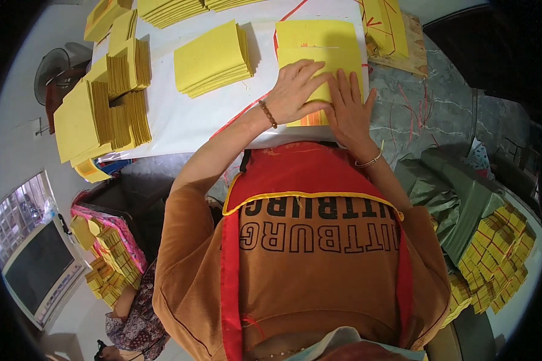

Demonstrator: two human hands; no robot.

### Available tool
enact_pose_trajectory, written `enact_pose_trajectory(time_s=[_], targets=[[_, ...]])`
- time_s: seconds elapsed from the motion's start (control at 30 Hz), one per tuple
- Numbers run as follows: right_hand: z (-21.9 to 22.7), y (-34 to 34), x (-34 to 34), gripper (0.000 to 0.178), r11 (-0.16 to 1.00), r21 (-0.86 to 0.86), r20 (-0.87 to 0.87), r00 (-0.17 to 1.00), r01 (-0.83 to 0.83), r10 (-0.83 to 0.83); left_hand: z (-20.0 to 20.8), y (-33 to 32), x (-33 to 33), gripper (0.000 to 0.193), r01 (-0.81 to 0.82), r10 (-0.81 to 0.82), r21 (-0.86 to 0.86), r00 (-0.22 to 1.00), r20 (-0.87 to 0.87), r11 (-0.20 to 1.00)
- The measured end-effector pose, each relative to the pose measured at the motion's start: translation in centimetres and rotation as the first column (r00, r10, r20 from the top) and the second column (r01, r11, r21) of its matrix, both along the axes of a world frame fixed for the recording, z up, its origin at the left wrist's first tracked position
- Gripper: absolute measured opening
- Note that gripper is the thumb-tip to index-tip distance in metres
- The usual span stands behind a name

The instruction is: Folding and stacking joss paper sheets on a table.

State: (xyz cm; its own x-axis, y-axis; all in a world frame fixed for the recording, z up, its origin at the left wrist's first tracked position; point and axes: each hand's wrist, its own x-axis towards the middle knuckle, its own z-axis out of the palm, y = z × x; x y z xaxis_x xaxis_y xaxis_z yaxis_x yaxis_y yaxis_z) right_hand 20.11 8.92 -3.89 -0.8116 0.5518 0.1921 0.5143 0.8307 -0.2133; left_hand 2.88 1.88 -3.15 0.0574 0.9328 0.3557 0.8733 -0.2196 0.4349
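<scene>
Both my hands lie on a yellow paper sheet (307,55) at the right of the table, partly folded over, with an orange print showing below and above. My left hand (296,90), with a beaded bracelet, rests on the left part of the paper, its fingers stretched toward the right. My right hand (349,111) presses flat near the right edge, fingers extended and apart. The two hands meet near the thumbs and cover part of the sheet. To their left stands a fanned stack of folded yellow papers (212,59).
Several stacks of folded yellow paper (96,114) line the table's left side. At the far right is a wrapped yellow bundle (385,30). Tied yellow bundles (494,259) are piled on the lower right beside green sheeting (451,186). Another person (141,319) sits at the lower left.
</scene>
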Motion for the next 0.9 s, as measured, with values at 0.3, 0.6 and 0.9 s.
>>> enact_pose_trajectory(time_s=[0.3,0.6,0.9], targets=[[1.3,3.7,1.4,0.049,0.420,-0.867,-0.420,0.845,-0.267,-0.330,0.7,0.1,2.0,0.052,-0.026,0.012,-0.026,0.892,-0.453,0.999],[3.0,4.4,1.7,0.046,0.263,-0.830,-0.502,0.453,-0.493,-0.737,5.9,-0.4,-1.3,0.053,-0.089,0.109,0.103,0.971,-0.214,0.991],[1.0,4.3,2.3,0.036,0.284,-0.909,-0.410,0.522,-0.306,-0.748,3.7,-8.1,-13.2,0.054,-0.436,0.497,0.241,0.727,-0.474,0.867]])
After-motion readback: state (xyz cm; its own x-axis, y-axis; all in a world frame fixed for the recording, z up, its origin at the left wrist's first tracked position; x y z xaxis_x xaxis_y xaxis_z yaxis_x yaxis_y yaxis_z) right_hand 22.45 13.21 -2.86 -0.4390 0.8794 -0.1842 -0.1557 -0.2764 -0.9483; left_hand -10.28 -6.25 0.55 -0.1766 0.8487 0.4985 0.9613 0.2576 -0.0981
